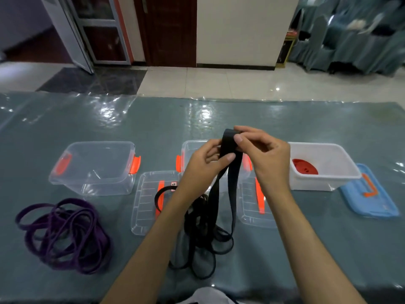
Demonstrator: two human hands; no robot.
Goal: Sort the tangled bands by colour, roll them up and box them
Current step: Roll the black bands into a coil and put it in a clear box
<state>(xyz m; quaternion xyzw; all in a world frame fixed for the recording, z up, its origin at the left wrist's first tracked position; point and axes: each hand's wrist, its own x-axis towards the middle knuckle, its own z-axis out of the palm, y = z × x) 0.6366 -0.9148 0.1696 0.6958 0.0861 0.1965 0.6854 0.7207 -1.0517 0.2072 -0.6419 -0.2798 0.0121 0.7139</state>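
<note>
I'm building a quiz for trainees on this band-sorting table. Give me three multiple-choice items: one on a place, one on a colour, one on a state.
1. Where does the red roll lie?
A. in the white box
B. on the blue lid
C. in the left clear box

2. What colour is the pile of bands at the left?
A. red
B. purple
C. green

3. What is the state of the black band?
A. boxed
B. lying untouched
C. pinched at its top by the left hand and right hand

Key: 1 A, the roll sits inside the white walls; 2 B, its loops are purple; 3 C, both thumbs press its fold.
</note>
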